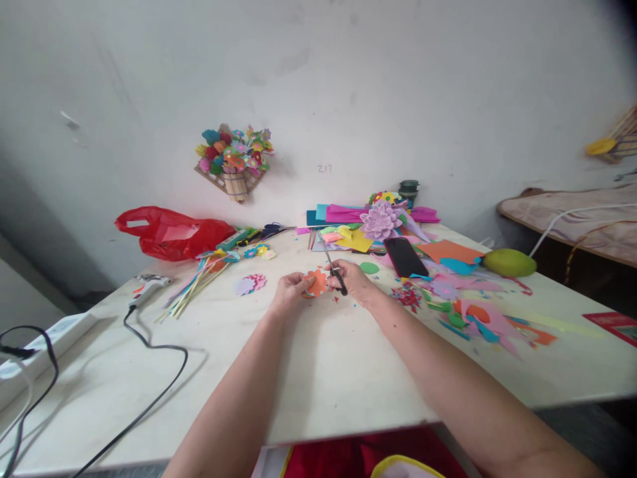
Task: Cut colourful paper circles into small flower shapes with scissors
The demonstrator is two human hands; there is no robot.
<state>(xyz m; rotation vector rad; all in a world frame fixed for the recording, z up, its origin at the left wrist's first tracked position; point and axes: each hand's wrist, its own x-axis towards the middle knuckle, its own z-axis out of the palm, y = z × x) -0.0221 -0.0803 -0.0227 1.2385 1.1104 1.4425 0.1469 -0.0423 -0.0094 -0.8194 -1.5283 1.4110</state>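
Observation:
Pinched in my left hand (291,292) is an orange flower cutout (316,283) with a scalloped edge, held just above the table. My right hand (352,282) grips a pair of scissors (340,281) by the dark handles, and the blades point away from me. The two hands are close together, with the cutout between them. Small paper scraps lie on the table below. Left of my hands is a flat stack of scalloped pink and lilac flower cutouts (251,285). A green oval piece (369,268) lies just beyond my right hand.
A red plastic bag (174,234), thin sticks (192,292), a glue gun (149,289) with its cord, and a power strip (60,342) are on the left. On the right lie a phone (405,257), coloured scraps (482,318), a lilac flower (381,220) and a green mango-like object (509,263).

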